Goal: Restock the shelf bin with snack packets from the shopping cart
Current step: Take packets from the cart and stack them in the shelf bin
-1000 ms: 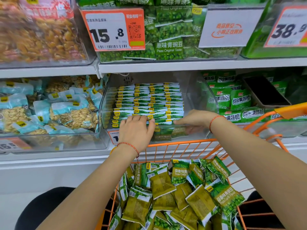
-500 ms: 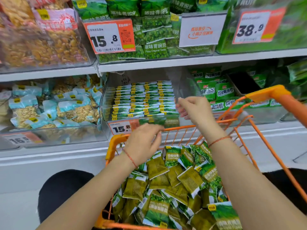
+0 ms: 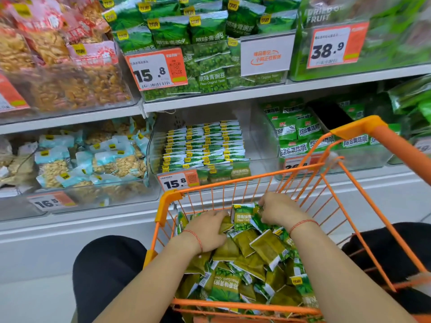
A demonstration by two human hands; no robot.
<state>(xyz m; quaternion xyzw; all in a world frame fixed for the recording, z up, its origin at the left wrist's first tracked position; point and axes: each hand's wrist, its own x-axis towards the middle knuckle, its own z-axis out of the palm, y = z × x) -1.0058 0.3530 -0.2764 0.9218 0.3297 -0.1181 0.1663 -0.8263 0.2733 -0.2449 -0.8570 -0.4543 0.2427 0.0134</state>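
I have both hands down in the cart [image 3: 275, 176], lower centre. My left hand [image 3: 206, 231] curls its grip over loose packets [image 3: 242, 250]; my right hand [image 3: 278, 209] pinches one. The slick packets could slip before reaching the bin [image 3: 263, 136], mid-frame.

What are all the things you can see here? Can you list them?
Cart: one, orange, in front of the shelves.
Loose packets: many, green, piled in the cart.
Bin: one, clear, lower shelf, middle.
Stacked packets: many, green and white, in rows in the bin.
Nut packets: many, pale blue, lower left.
Price tags: several, orange and white, on bin fronts.
Left hand: on the pile.
Right hand: on the pile.
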